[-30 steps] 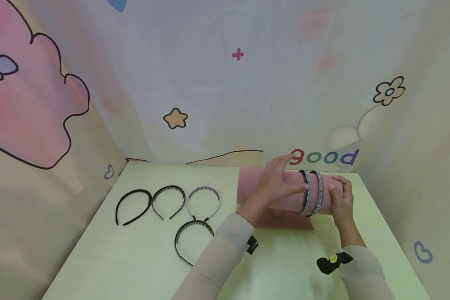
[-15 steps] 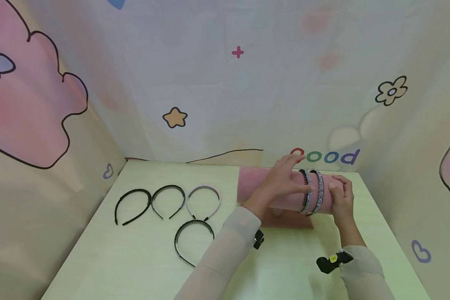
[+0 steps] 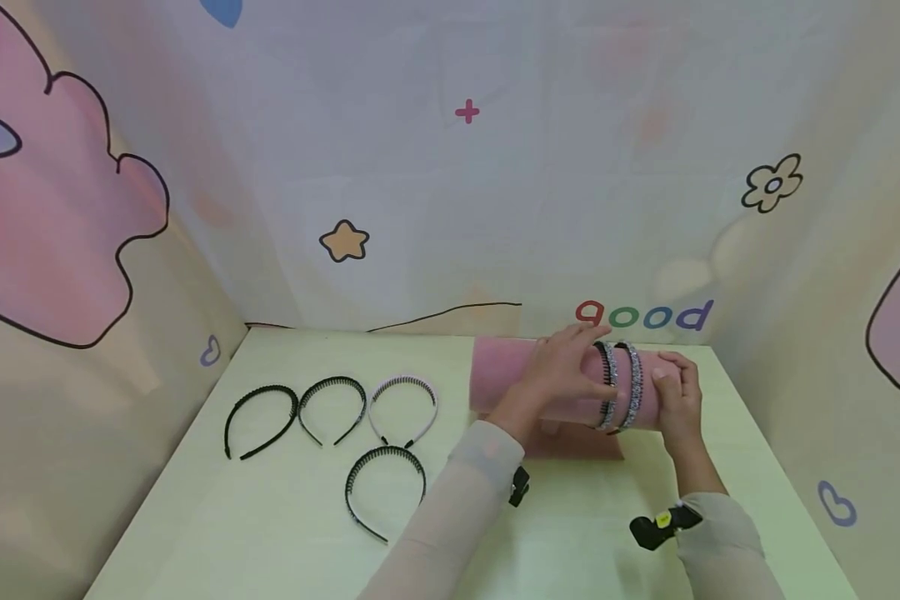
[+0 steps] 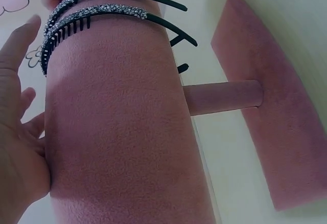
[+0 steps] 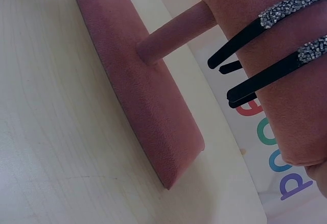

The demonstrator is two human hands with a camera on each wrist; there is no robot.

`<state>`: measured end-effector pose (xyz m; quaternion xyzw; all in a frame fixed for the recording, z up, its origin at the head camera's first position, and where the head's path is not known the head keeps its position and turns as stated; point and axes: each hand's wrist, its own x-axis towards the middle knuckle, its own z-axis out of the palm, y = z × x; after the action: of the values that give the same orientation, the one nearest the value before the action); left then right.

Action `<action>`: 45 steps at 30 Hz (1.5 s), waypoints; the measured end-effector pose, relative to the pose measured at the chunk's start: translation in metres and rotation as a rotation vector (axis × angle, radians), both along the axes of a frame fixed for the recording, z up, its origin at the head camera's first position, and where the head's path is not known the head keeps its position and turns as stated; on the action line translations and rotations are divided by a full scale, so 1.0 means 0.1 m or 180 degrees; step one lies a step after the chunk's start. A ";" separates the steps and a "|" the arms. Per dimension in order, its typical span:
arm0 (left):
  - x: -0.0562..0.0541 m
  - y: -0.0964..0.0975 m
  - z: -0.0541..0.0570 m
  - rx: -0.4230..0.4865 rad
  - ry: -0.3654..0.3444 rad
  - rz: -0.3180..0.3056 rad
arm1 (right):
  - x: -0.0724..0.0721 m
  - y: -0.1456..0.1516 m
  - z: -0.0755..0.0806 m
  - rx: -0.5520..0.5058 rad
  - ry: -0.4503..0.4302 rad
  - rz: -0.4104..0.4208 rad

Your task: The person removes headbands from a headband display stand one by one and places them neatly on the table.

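Note:
A pink plush headband stand (image 3: 497, 373) lies crosswise at the right of the table, its roll held up by a post (image 4: 225, 97) on a flat base (image 5: 153, 114). Two black toothed headbands with silver glitter sit on it side by side, the left headband (image 3: 609, 407) and the right headband (image 3: 636, 387). My left hand (image 3: 562, 365) rests on the roll with fingers spread, the thumb reaching the left headband. At the roll's right end, my right hand (image 3: 678, 400) grips the edge, fingers over the end and thumb in front.
Left on the table lie a plain black headband (image 3: 261, 422), a black toothed headband (image 3: 332, 382), a white toothed headband (image 3: 403, 382) and, nearer, another black toothed headband (image 3: 385, 451), partly covered by the left sleeve. A printed curtain (image 3: 420, 167) stands behind the table.
My left hand has slid a little right along the roll toward the headbands. The right hand keeps its grip on the roll's end. The camera view has shifted slightly.

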<state>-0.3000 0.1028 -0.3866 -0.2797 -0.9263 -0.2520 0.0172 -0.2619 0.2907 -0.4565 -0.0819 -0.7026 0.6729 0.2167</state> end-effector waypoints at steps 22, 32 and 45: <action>0.03 0.06 0.03 -0.0809 0.0008 0.0087 | 0.00 -0.02 -0.01 0.0063 0.0022 0.0006; 0.04 0.08 0.01 -0.0898 0.0103 0.0071 | 0.02 0.00 -0.02 0.0114 0.0010 -0.0006; 0.06 0.06 -0.01 -0.0877 0.0099 -0.0020 | 0.04 -0.02 -0.01 0.0089 0.0023 -0.0017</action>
<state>-0.2941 0.1085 -0.3876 -0.2862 -0.9508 -0.1182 -0.0079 -0.2579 0.2890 -0.4580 -0.0783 -0.7109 0.6627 0.2221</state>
